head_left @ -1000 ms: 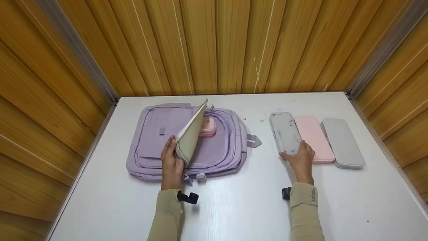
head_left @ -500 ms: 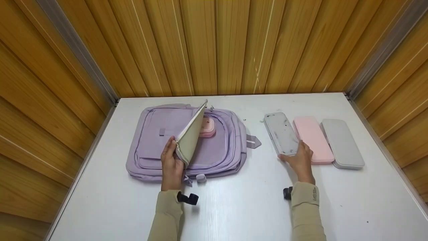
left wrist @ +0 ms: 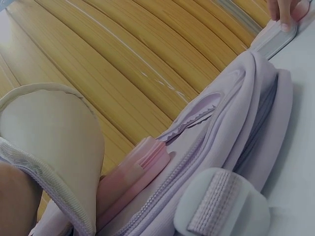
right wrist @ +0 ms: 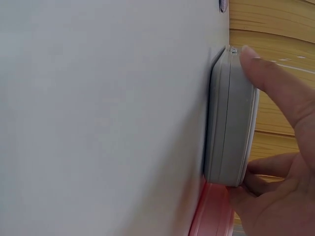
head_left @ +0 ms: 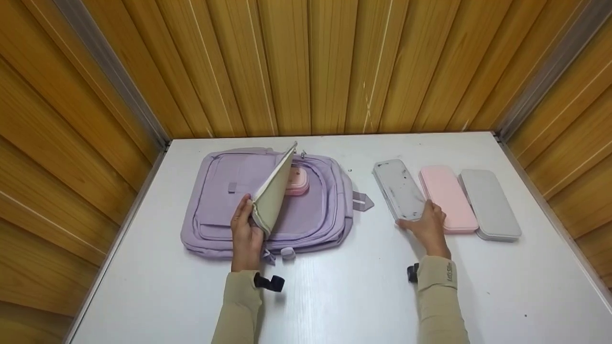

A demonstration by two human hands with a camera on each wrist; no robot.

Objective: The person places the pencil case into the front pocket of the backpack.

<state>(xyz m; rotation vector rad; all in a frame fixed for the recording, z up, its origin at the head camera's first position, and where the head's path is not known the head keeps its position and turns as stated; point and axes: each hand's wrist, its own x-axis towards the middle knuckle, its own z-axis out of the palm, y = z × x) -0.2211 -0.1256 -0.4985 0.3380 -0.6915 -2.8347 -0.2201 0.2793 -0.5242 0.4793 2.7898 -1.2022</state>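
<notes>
A lilac backpack point(head_left: 215, 191) lies on the white table with its front pocket unzipped. My left hand point(head_left: 246, 234) pinches the edge of the pocket's flap point(head_left: 275, 196), holding it raised with its cream lining showing. A pink case point(head_left: 299, 180) sits inside the pocket, partly hidden by the flap. To the right, my right hand point(head_left: 430, 229) grips the near end of a grey speckled case point(head_left: 398, 188), thumb at one corner and fingers along the other side. In the right wrist view the thumb point(right wrist: 268, 73) presses the case's end point(right wrist: 236, 118).
Right of the speckled case lie a flat pink case point(head_left: 448, 198) and a plain grey case point(head_left: 490, 203), side by side. A strap tab point(head_left: 363, 201) sticks out from the backpack toward the cases. Wood-look panels point(head_left: 330, 67) wall in the table's back and sides.
The speckled case has slid left, away from the pink case, with my right hand on it, mostly in the first half second. My left hand and the flap have stayed still.
</notes>
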